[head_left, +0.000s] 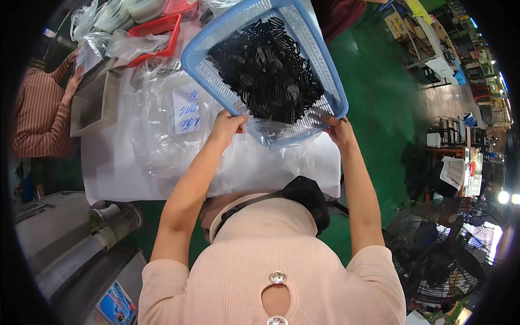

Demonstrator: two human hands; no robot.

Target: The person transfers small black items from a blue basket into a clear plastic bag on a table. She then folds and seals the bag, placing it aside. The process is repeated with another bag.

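A light-blue plastic basket (197,65) with perforated walls is in front of me, over the far right part of the table. Inside lies a heap of small black elongated loop-shaped pieces (265,76). My left hand (230,129) is closed at the basket's near left corner, and my right hand (339,131) is closed at its near right corner. Clear plastic film (281,135) stretches along the near edge between both hands; whether my fingers also pinch it is hard to tell.
Clear plastic bags (157,124) and a handwritten paper (186,111) lie on the white table (103,168). Beyond are a red basket (176,40) and a grey bin (95,103), where a person in a striped top (40,114) works. A black fan (444,249) stands at the right.
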